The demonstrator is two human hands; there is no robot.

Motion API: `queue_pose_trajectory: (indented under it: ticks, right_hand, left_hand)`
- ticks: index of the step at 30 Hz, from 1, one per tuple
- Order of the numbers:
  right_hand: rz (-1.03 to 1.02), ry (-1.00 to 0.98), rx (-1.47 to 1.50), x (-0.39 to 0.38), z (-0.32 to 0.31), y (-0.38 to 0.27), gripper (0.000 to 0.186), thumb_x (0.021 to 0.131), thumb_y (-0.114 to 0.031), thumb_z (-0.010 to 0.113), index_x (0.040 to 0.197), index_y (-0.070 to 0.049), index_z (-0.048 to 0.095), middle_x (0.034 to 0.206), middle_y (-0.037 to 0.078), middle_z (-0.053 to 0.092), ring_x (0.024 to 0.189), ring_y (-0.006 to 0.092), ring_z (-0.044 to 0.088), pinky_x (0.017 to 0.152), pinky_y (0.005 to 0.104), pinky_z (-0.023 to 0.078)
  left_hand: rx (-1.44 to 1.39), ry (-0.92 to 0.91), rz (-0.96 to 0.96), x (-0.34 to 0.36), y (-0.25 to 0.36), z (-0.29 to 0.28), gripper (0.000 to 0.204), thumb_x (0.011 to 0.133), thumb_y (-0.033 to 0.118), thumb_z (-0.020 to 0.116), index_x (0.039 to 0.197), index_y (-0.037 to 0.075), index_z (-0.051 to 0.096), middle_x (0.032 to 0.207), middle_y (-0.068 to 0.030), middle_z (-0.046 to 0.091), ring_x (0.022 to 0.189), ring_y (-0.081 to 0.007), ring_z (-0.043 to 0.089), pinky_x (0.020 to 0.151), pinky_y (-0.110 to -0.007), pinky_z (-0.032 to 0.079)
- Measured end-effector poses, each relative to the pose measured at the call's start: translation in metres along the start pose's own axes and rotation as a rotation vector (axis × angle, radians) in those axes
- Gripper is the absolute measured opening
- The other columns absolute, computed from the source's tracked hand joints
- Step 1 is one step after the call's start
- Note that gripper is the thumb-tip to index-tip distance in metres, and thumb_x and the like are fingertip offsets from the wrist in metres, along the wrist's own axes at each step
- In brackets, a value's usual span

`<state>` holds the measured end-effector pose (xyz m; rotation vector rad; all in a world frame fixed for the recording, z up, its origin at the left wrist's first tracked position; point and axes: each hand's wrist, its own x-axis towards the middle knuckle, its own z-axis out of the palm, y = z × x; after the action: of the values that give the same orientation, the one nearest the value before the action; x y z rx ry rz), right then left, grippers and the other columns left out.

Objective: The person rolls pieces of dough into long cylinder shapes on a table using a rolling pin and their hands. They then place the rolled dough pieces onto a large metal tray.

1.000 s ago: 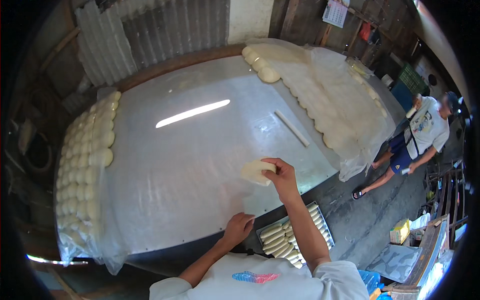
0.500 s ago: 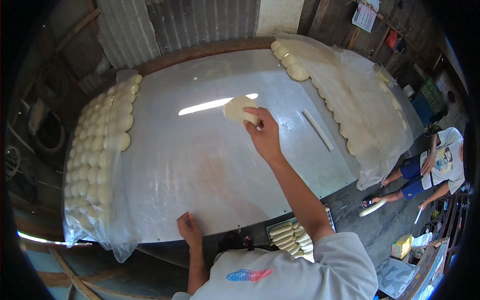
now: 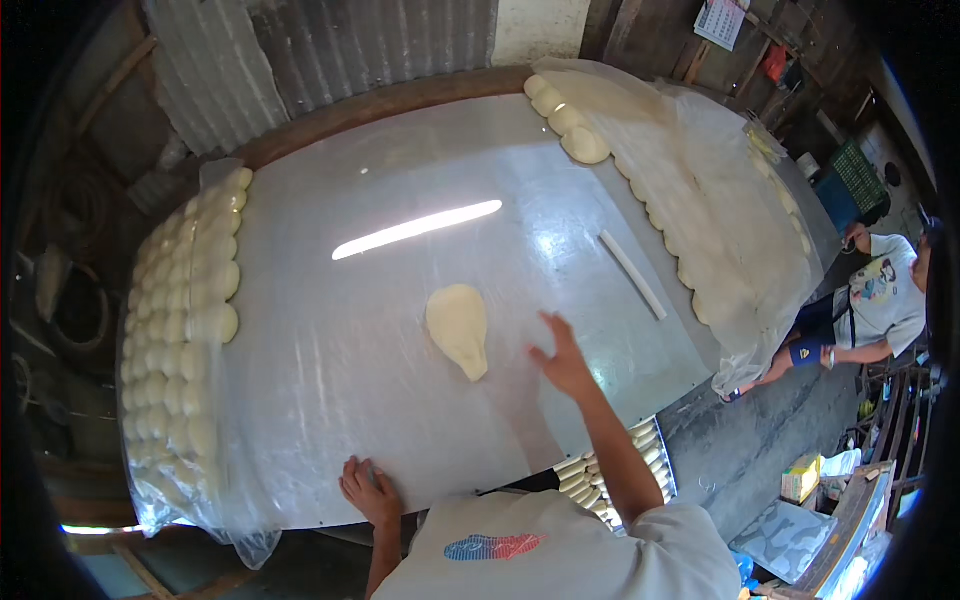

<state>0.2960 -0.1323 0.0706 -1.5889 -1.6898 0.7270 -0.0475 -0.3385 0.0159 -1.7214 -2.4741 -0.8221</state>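
A flattened, teardrop-shaped piece of dough lies on the metal-topped table, its narrow end toward me. To its right, my right hand hovers with fingers apart and holds nothing. My left hand rests at the table's near edge, fingers spread on the surface, also holding nothing. A thin white stick lies farther right on the table.
Rows of round dough balls under clear plastic line the left side. More dough lies under a plastic sheet on the right. Below the near edge is a tray of long dough rolls. Another person stands at the right.
The dough, earlier held up by my right hand, now lies on the table. My right hand has opened and drawn back toward me. My left hand's fingers have spread. The other person has straightened up.
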Motion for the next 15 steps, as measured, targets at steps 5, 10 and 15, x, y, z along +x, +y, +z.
queue_pose_trajectory:
  ticks: [5, 10, 15]
  right_hand:
    - [0.233, 0.391, -0.526, 0.033, -0.094, 0.125, 0.069, 0.08, -0.025, 0.068, 0.139, -0.004, 0.038, 0.141, 0.036, 0.029, 0.131, 0.0489, 0.03, 0.109, 0.0506, 0.027]
    - [0.432, 0.372, -0.68, 0.033, -0.134, 0.165, 0.071, 0.081, -0.03, 0.066, 0.141, -0.006, 0.036, 0.145, 0.028, 0.026, 0.137, 0.0429, 0.021, 0.111, 0.0548, 0.021]
    - [0.446, 0.268, -0.751, 0.045, -0.134, 0.19, 0.067, 0.083, -0.032, 0.062, 0.14, -0.006, 0.036, 0.142, 0.025, 0.032, 0.135, 0.0434, 0.026, 0.108, 0.0601, 0.023]
  left_hand:
    - [-0.003, -0.009, 0.016, 0.003, 0.006, 0.005, 0.026, 0.086, 0.014, 0.053, 0.109, 0.002, 0.056, 0.126, -0.0181, 0.05, 0.123, -0.0361, 0.043, 0.106, -0.054, 0.026]
    - [0.058, 0.027, 0.049, 0.001, 0.004, 0.006, 0.025, 0.086, 0.012, 0.052, 0.109, 0.002, 0.056, 0.124, -0.0186, 0.051, 0.12, -0.0378, 0.044, 0.104, -0.053, 0.029]
    - [0.056, 0.063, 0.068, 0.002, 0.001, 0.011, 0.024, 0.085, 0.011, 0.053, 0.107, 0.001, 0.056, 0.122, -0.0194, 0.052, 0.117, -0.0386, 0.046, 0.103, -0.052, 0.031]
